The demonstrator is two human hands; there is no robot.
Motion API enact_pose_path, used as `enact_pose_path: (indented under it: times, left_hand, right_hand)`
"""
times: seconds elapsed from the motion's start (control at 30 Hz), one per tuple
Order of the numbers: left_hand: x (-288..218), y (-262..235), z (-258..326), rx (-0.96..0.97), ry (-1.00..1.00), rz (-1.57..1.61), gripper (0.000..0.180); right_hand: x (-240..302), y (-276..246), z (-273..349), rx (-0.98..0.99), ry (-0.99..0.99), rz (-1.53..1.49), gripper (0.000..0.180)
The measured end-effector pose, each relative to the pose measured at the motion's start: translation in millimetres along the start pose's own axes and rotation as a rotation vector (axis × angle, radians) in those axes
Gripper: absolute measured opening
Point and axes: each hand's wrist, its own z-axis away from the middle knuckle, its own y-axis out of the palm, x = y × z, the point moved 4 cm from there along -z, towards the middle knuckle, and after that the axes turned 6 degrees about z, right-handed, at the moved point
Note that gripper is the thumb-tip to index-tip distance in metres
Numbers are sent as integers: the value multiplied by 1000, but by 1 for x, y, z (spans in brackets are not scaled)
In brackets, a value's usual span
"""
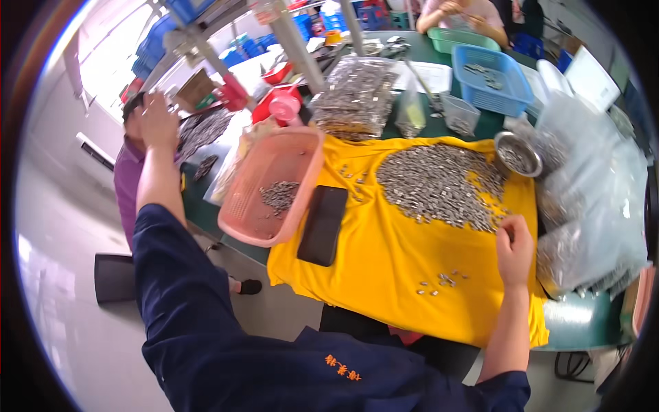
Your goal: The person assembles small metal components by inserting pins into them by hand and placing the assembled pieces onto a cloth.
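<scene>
My right hand [515, 248] rests on a yellow cloth [384, 261] spread over the table, fingers curled down at the near right edge of a large pile of small silvery metal parts [439, 182]. Whether it grips any parts is hidden. A few loose parts [439, 280] lie on the cloth just left of that wrist. My left hand [159, 120] is raised far to the left, off the table, with fingers apart and nothing in it. A pink plastic basket [312, 178] with some parts in it sits left of the pile, and a black phone [322, 223] lies beside it.
A steel bowl [518, 154] and clear plastic bags [590, 192] crowd the right side. Bagged parts [353, 96], a blue basket [491, 82] and a green basket [460, 38] stand farther back. A person in a purple shirt [125, 185] sits at left; another person [460, 14] works at the far end.
</scene>
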Motion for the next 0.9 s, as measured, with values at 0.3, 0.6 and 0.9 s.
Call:
enact_pose_path:
  times: [0.3, 0.6, 0.9]
  left_hand:
    - [8, 46, -42, -106, 93, -174, 56]
    - [-17, 70, -79, -129, 124, -177, 56]
    - [-52, 78, -73, -85, 152, -115, 54]
  right_hand:
    - [6, 21, 2, -1, 40, 0, 6]
    - [-4, 30, -2, 53, 141, 40, 8]
    - [-5, 26, 2, 72, 124, 61, 8]
